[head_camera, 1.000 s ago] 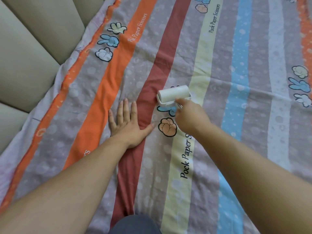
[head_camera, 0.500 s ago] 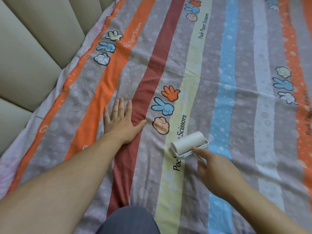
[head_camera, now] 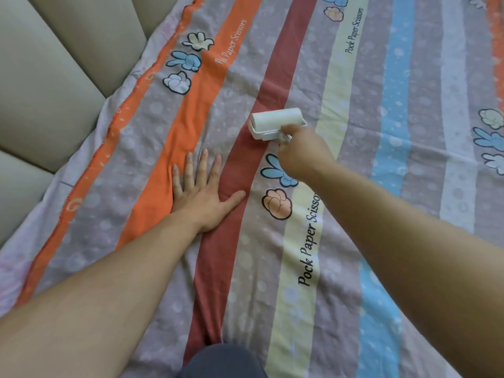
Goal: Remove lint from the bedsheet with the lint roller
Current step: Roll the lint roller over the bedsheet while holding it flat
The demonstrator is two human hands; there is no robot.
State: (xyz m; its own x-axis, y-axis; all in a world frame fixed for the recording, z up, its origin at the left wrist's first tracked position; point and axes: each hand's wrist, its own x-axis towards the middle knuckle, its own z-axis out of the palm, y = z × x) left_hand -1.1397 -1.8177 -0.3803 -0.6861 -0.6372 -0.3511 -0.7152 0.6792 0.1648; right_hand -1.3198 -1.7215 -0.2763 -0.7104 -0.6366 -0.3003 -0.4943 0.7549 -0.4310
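Lint roller (head_camera: 276, 123) on the striped bedsheet (head_camera: 381, 186)

Right hand (head_camera: 301, 154) grips its handle; left hand (head_camera: 200, 193), at its 7 o'clock, presses flat, fingers spread.

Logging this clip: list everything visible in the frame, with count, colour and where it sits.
bedsheet: one, striped in orange, dark red, pale yellow, blue and grey-mauve, with cartoon hand prints and lettering; fills most of the view.
lint roller: one, white, lying on the sheet across the dark red stripe and the grey-mauve one beside it, above centre.
headboard panels: several, beige and padded, along the left edge.
dark grey fabric: one patch, bottom centre, probably the person's knee.
left hand: flat on the sheet with fingers straight, over the orange and red stripes.
right hand: grips the roller's handle, just right of centre.
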